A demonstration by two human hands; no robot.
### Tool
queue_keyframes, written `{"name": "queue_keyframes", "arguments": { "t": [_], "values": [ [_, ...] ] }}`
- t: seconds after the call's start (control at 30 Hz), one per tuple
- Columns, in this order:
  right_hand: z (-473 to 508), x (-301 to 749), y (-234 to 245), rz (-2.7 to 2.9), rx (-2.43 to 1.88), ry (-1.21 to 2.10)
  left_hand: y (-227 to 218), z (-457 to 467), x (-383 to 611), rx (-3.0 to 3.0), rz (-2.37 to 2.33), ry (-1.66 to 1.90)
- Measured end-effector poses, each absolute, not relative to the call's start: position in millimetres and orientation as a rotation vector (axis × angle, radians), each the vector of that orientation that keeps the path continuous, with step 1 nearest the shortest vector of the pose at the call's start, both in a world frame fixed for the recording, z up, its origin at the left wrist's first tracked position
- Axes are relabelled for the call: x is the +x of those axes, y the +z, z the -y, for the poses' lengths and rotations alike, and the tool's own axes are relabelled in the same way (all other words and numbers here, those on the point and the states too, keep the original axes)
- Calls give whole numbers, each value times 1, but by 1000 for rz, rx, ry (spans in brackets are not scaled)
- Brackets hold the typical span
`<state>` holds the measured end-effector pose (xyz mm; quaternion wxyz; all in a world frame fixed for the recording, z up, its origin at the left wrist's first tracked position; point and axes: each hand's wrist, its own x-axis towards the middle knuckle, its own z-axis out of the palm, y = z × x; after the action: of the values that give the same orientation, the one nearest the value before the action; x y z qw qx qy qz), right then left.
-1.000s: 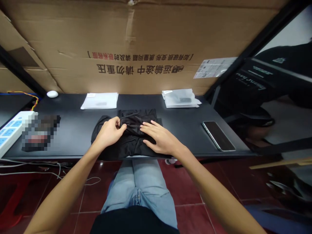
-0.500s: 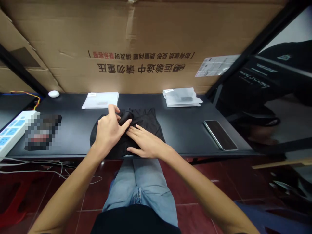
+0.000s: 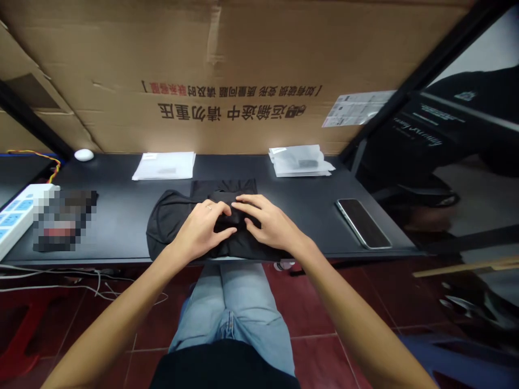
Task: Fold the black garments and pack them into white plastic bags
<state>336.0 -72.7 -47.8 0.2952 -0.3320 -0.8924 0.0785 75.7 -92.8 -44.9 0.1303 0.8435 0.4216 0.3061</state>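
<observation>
A black garment (image 3: 170,221) lies on the black table (image 3: 308,216) near its front edge. My left hand (image 3: 203,227) rests on its middle with curled fingers pinching a fold of the cloth. My right hand (image 3: 271,224) lies beside it, fingers bent and pressing on the same fold, fingertips nearly touching the left hand. The part of the garment under both hands is hidden.
Two stacks of flat plastic bags (image 3: 164,166) (image 3: 300,160) lie at the table's back, against a large cardboard sheet (image 3: 243,75). A phone (image 3: 362,223) lies at the right, a white power strip (image 3: 14,219) and a white mouse (image 3: 84,155) at the left. My knees are below the table edge.
My left hand, raised with a pinch of cloth half a second ago, has come down onto the garment. My right hand moved right and up; the garment now lies flatter and wider to the left.
</observation>
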Motion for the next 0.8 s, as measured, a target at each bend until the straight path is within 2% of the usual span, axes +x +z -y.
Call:
{"name": "queue_keyframes", "arguments": {
  "t": [0.13, 0.27, 0.33, 0.43, 0.6, 0.7, 0.8],
  "values": [
    [68, 333, -60, 2420, -837, 115, -40, 86, 63, 2297, -1506, 975],
    [66, 334, -63, 2426, -824, 93, -34, 74, 55, 2083, -1814, 710],
    [65, 336, -63, 2425, -806, 91, -31, 68, 55, 2066, -1734, 577],
    [64, 337, -62, 2412, -778, 76, -29, 62, 58, 2051, -1601, 571],
    [71, 337, -50, 2471, -667, 128, -32, 59, 68, 1786, -1342, 784],
    [74, 333, -40, 2522, -614, 194, -30, 61, 76, 1411, -1110, 960],
    [71, 323, -34, 2482, -581, 124, -23, 64, 82, 1069, -961, 988]
  ]
}}
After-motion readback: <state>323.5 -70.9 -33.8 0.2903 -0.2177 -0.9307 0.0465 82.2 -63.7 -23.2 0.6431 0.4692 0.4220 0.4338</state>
